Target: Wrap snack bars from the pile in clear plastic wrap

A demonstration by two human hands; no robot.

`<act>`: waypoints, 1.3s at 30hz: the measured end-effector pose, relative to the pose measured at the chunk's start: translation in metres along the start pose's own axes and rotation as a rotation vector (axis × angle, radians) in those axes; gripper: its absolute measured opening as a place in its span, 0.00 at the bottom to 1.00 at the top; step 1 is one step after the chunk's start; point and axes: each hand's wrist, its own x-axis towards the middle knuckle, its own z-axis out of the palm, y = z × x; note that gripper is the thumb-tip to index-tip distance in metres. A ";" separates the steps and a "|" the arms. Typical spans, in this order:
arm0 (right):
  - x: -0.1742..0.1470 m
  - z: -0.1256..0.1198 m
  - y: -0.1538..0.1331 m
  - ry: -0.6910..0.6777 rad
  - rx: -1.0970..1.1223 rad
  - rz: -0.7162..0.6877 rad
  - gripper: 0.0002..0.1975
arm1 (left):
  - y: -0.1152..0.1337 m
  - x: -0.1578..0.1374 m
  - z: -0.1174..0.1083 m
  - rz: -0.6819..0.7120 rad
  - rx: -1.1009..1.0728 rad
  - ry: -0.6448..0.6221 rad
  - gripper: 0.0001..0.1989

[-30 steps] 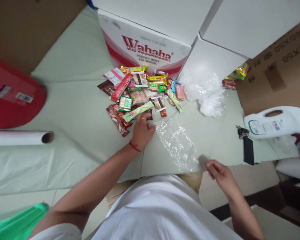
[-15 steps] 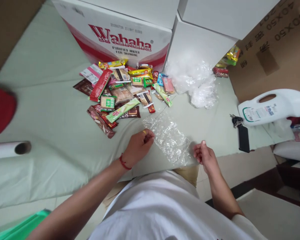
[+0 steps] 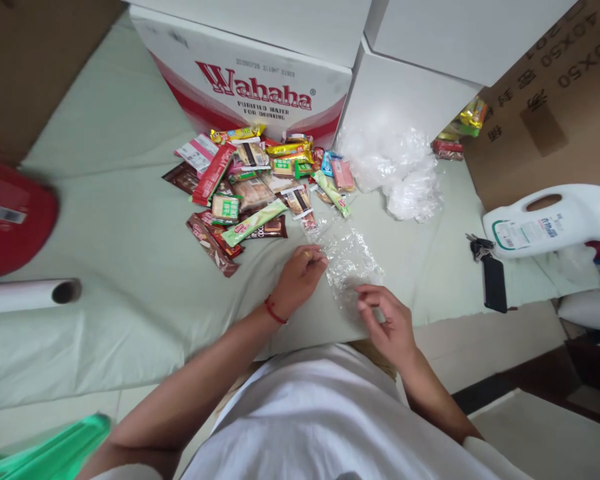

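Note:
A crinkled clear plastic bag (image 3: 350,257) lies on the pale green cloth in front of me. My left hand (image 3: 303,273), with a ring and a red cord bracelet on its wrist, pinches the bag's left edge between thumb and fingers. At the bag's lower right edge, my right hand (image 3: 387,323) has its thumb and fingertips brought together on the film. Beyond my left hand is a heap of wrapped snacks, among them a light green wrapped bar (image 3: 254,222), a brown wrapped bar (image 3: 211,245) and a red wrapped bar (image 3: 214,175).
A Wahaha water carton (image 3: 250,87) stands behind the snacks. Beside it sits a pile of clear plastic bags (image 3: 393,170). To the right are a white detergent bottle (image 3: 530,230), keys and a black case (image 3: 494,283). A white tube (image 3: 25,295) and a red object (image 3: 13,217) lie left.
My right hand has moved left and turned, from beside the bag onto its lower right edge. My left hand stays at the bag's left edge. The view has shifted slightly.

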 end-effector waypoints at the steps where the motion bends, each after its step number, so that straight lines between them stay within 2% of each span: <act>1: -0.002 -0.003 0.003 0.107 -0.013 0.088 0.09 | 0.001 -0.003 -0.001 -0.008 0.002 0.048 0.09; 3: -0.003 -0.014 0.013 0.301 -0.017 0.316 0.16 | 0.003 -0.011 -0.003 -0.015 0.007 0.140 0.08; 4: -0.002 -0.021 0.019 0.338 -0.022 0.423 0.21 | 0.005 -0.014 -0.004 -0.011 0.007 0.170 0.08; 6: 0.004 -0.032 0.030 0.271 -0.094 0.563 0.29 | 0.009 -0.020 -0.004 0.007 0.004 0.190 0.09; 9: 0.019 -0.034 0.038 0.083 -0.385 0.576 0.34 | 0.013 -0.026 0.003 0.045 0.022 0.127 0.08; 12: 0.033 -0.021 0.039 -0.024 -0.645 0.552 0.28 | 0.013 -0.031 0.013 0.060 0.026 0.040 0.08; 14: 0.037 -0.014 0.039 -0.049 -0.682 0.547 0.22 | 0.009 -0.033 0.017 0.034 -0.001 -0.002 0.09; 16: 0.036 -0.012 0.037 0.011 -0.602 0.450 0.18 | 0.005 -0.036 0.017 -0.015 -0.051 -0.039 0.10; 19: 0.028 -0.012 0.023 0.131 -0.374 0.120 0.14 | 0.003 -0.039 0.015 -0.135 -0.227 -0.124 0.13; 20: 0.025 -0.010 0.015 0.121 -0.311 0.002 0.12 | 0.004 -0.039 0.015 -0.175 -0.316 -0.161 0.15; 22: 0.018 -0.003 0.000 0.009 -0.222 -0.192 0.07 | 0.008 -0.039 0.015 -0.229 -0.483 -0.234 0.21; 24: 0.013 0.007 -0.011 -0.122 -0.176 -0.296 0.05 | 0.012 -0.039 0.015 -0.249 -0.570 -0.283 0.25; 25: 0.010 0.010 -0.013 -0.133 -0.171 -0.298 0.05 | 0.013 -0.038 0.015 -0.251 -0.568 -0.288 0.25; 26: 0.008 0.011 -0.013 -0.078 -0.186 -0.257 0.05 | 0.013 -0.038 0.015 -0.248 -0.536 -0.278 0.24; 27: 0.006 0.010 -0.009 0.034 -0.221 -0.172 0.04 | 0.012 -0.038 0.014 -0.240 -0.479 -0.256 0.22; 29: 0.004 0.001 0.002 0.291 -0.314 0.082 0.09 | 0.008 -0.037 0.013 -0.207 -0.326 -0.192 0.17; 30: 0.004 -0.005 0.010 0.369 -0.356 0.214 0.15 | 0.006 -0.038 0.013 -0.184 -0.251 -0.165 0.14; 32: 0.007 -0.015 0.024 0.357 -0.418 0.414 0.28 | 0.003 -0.039 0.014 -0.132 -0.141 -0.139 0.11; 35: 0.015 -0.015 0.039 0.194 -0.476 0.546 0.45 | 0.004 -0.043 0.021 -0.050 -0.062 -0.172 0.10; 37: 0.020 -0.007 0.045 0.137 -0.512 0.563 0.49 | 0.008 -0.046 0.026 -0.009 -0.040 -0.205 0.10; 39: 0.022 0.002 0.047 0.152 -0.514 0.493 0.43 | 0.010 -0.047 0.029 -0.026 -0.064 -0.218 0.12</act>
